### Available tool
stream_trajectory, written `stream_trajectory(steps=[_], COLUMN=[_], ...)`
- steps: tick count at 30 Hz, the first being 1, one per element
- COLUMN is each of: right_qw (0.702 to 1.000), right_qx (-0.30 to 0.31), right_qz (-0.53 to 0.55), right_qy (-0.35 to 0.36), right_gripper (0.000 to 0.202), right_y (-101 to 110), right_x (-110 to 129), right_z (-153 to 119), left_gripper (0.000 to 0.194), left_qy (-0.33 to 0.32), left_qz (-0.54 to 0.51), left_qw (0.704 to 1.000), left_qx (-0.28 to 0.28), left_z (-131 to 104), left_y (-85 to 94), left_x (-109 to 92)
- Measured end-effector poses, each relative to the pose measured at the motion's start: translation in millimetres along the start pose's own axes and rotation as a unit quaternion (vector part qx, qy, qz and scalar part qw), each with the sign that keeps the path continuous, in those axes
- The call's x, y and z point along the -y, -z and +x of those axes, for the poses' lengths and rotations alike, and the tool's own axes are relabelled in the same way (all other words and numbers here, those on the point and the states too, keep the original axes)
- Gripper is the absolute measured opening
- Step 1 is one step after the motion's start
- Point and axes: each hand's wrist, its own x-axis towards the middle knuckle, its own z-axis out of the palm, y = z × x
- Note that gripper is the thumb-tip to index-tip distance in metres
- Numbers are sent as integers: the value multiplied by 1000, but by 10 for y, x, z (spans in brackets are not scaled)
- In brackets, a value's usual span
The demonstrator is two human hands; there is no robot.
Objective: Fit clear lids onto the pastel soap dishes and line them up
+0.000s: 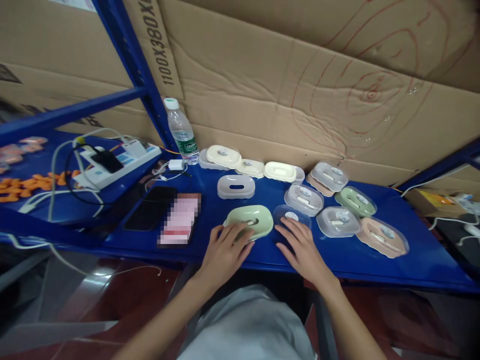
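A light green oval soap dish (265, 223) with a slot in its floor lies near the front edge of the blue table. My left hand (227, 248) is at its near left rim, fingers over the inside and thumb at the near side. A small whitish piece shows by the fingertips, too small to name. My right hand (300, 245) rests with spread fingers on the near edge of a clear plastic lid (277, 212) with a round label. Behind the green dish sits a pale grey slotted tray (236, 192).
Lidded soap dishes (382, 237) in several colours stand on the right; cream ones (280, 171) line the back beside a water bottle (182, 132). Left are a phone (180, 220), a dark phone-like slab (150, 207) and a power strip (120, 165) with cables. Cardboard (243, 90) walls the back.
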Motion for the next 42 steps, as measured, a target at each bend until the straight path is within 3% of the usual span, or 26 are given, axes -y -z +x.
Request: stream_trajectory(steps=[4,11,14,18,22,24,29,32,34,38,42], right_qw=[999,993,992,992,992,996,990,990,990,980,991], right_qx=[28,16,-4,14,23,18,-63,-63,-68,-114,-79], right_qz=[-14,49,56,47,31,14,-61,-31,-3,59,102], right_qy=[39,108,110,120,121,88,-111,-126,-125,-151,-47], right_gripper=[51,40,40,33,41,42,46,53,52,45,47], right_y=[-66,-80,-98,-179,-183,-136,-87,-116,-117,-80,-89], right_x=[97,150,204,289,267,177,-116,-187,-188,-96,146], right_z=[239,592,618,573,515,438,37,-152,-180,-56,154], left_gripper=[36,35,37,32,31,30,28,28,34,67,86], left_qy=[3,61,74,66,64,73,121,130,134,154,176], left_qz=[12,-79,-93,-104,-113,-121,-181,-227,-251,-278,-280], left_qw=[1000,995,993,992,992,990,974,958,949,937,933], left_qx=[6,4,12,23,6,8,68,114,136,143,142], left_z=[-93,-207,-225,-287,-349,-352,-274,-190,-142,-118,-147], left_y=[23,58,68,57,23,30,88,72,44,10,13], left_x=[39,243,317,379,406,408,453,508,535,549,542])
